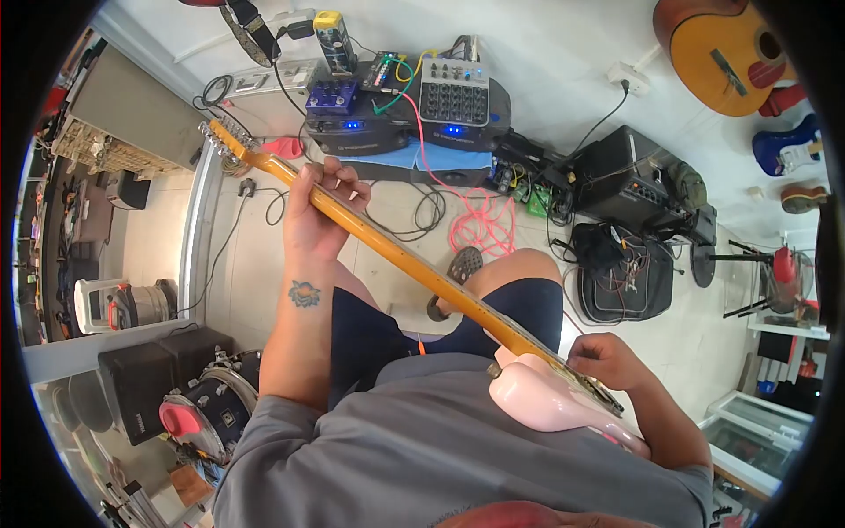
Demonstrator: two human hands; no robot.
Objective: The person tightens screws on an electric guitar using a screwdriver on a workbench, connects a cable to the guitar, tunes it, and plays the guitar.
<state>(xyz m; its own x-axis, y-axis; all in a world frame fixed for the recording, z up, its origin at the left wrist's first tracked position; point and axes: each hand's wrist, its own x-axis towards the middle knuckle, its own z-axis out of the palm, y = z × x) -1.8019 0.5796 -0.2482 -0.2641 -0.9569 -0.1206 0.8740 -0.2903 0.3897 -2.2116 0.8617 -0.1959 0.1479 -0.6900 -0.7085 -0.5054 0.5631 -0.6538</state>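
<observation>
A pink electric guitar [541,396] lies across my lap and belly, its amber wooden neck [396,253] slanting up to the headstock [231,145] at the upper left. Near the headstock end, my left hand [321,211] is wrapped round the neck, thumb on one side and curled fingers on the other. My right hand [607,359] is beside the strings over the guitar's body, its fingers curled together. Whatever those fingers may pinch is hidden.
Ahead stand a mixer [454,92], a purple pedal [332,97] and a black amplifier [629,180]. A pink cable [482,231] coils on the floor. At right lies a black case [625,286]; a drum [216,409] stands at left. An acoustic guitar [704,53] hangs on the wall.
</observation>
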